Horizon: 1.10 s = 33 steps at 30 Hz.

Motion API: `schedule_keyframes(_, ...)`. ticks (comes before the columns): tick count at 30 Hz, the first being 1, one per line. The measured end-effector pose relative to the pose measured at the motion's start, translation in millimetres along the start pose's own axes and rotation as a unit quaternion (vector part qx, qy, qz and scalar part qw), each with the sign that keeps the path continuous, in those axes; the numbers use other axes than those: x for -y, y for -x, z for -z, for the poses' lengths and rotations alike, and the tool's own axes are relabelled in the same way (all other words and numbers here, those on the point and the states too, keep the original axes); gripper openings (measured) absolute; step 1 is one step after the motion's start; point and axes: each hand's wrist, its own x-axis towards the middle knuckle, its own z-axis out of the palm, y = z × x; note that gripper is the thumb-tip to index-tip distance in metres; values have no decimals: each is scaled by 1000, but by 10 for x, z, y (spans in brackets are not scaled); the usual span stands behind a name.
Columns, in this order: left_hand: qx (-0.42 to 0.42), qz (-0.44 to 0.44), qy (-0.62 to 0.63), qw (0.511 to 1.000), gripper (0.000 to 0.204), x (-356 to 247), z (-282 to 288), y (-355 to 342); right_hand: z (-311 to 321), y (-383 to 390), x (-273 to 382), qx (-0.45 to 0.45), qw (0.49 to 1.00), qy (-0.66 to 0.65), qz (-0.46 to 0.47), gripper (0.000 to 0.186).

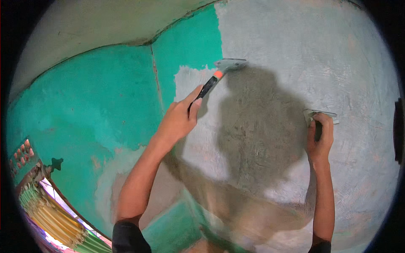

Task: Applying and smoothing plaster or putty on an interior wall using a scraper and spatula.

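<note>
1. Left grip (pixel 181 116): closed around the black handle of the scraper (pixel 207 86), pinching it between thumb and fingers.
2. Scraper: tilted, head up and to the right. An orange collar joins handle and head. The head is at the wall, by the edge between green paint (pixel 84 97) and grey coat (pixel 358 50); contact cannot be confirmed.
3. Right grip (pixel 322 137): pinches the small plate (pixel 309 114) from below, fingers bent over its face.
4. Plate: pale, with a dark straight upper edge; positioned before the grey coat, right of the scraper and lower.
5. Shadow (pixel 261 130): falls on the grey coat between both grips.
6. Curtain (pixel 57 215): yellow and green, gathered at lower left, below the vent blocks (pixel 22 154).
</note>
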Motion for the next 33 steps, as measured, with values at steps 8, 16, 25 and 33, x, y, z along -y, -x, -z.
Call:
schedule_keyframes(8,-5,19,9,1000,44,1,-21,47,11,24,-19,17,1000,-15,-13,28)
schedule_keyframes(16,-14,7,24,1000,43,-26,-32,7,8,15,-10,13,1000,15,3,28)
schedule_keyframes(25,-30,7,16,999,44,-55,-40,-58,-3,8,2,9,1000,-1,-5,26)
schedule_keyframes(33,9,40,12,999,44,44,-40,91,-9,0,-3,4,1000,9,-10,26)
